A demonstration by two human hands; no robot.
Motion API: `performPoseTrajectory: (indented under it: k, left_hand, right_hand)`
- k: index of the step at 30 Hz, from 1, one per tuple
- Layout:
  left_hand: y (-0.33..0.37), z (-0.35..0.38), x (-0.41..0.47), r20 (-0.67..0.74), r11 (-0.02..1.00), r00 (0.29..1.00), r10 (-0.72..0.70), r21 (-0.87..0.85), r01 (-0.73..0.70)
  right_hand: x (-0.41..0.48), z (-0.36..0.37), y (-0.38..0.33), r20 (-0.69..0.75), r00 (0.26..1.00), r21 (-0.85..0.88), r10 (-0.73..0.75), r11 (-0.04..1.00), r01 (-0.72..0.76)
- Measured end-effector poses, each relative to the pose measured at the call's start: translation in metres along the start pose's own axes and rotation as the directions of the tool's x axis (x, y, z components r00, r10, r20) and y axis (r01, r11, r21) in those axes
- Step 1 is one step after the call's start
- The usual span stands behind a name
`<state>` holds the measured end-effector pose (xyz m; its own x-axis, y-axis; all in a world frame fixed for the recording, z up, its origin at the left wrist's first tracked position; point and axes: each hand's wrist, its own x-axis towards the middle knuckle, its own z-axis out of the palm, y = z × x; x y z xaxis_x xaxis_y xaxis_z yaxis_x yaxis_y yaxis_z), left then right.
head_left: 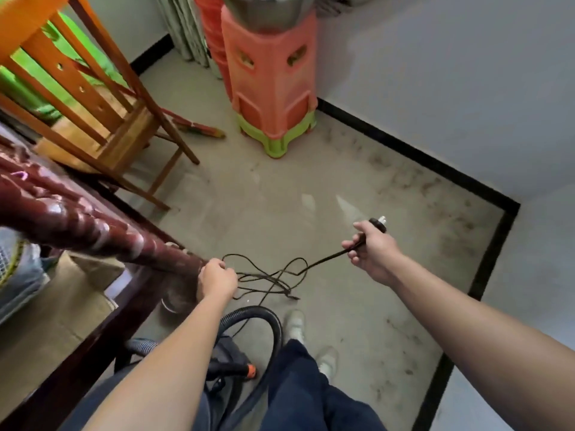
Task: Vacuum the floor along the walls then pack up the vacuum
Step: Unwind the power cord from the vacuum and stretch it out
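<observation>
Packing up looks underway: the right hand (370,247) grips the power cord (270,276) near its plug (378,224), the left hand (216,279) holds tangled loops above the floor-standing vacuum (230,359), likely needing untangling, then coiling.

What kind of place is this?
Probably a room in a home: a stack of orange plastic stools, a wooden slatted chair and a grey floor with black skirting along white walls.

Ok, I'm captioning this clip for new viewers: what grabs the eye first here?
The tangled black power cord strung between both hands: the right hand grips its plug end, the left hand holds the loops. Behind it, a tall stack of orange stools stands by the wall ahead.
</observation>
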<state>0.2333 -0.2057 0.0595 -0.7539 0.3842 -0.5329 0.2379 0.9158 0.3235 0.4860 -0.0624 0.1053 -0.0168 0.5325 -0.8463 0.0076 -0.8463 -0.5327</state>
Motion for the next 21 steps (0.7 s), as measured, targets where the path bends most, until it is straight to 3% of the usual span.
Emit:
performPoseTrajectory:
  k: [4, 7, 12, 17, 21]
  left_hand:
    - [0.037, 0.011, 0.002, 0.167, 0.988, 0.979, 0.116, 0.083, -0.131]
    - [0.075, 0.017, 0.000, 0.306, 0.942, 0.921, 0.240, 0.156, -0.297]
    - [0.160, 0.042, -0.020, 0.554, 0.757, 0.715, 0.426, 0.215, -0.617]
    - [0.256, 0.083, -0.062, 0.703, 0.618, 0.491, 0.515, 0.093, -0.781]
    - [0.319, 0.109, -0.079, 0.694, 0.659, 0.496, 0.523, 0.041, -0.751]
  right_hand:
    - [0.008, 0.006, -0.031, -0.002, 1.000, 0.026, 0.009, 1.000, -0.009]
    - [0.004, 0.003, -0.068, 0.007, 1.000, 0.120, 0.004, 0.993, -0.005]
    - [-0.021, -0.029, -0.141, 0.056, 0.997, 0.397, -0.043, 0.918, 0.017]
    - [-0.047, -0.092, -0.209, 0.096, 0.982, 0.571, -0.160, 0.817, 0.077]
    - [-0.044, -0.170, -0.244, -0.038, 0.970, 0.672, -0.239, 0.712, 0.202]
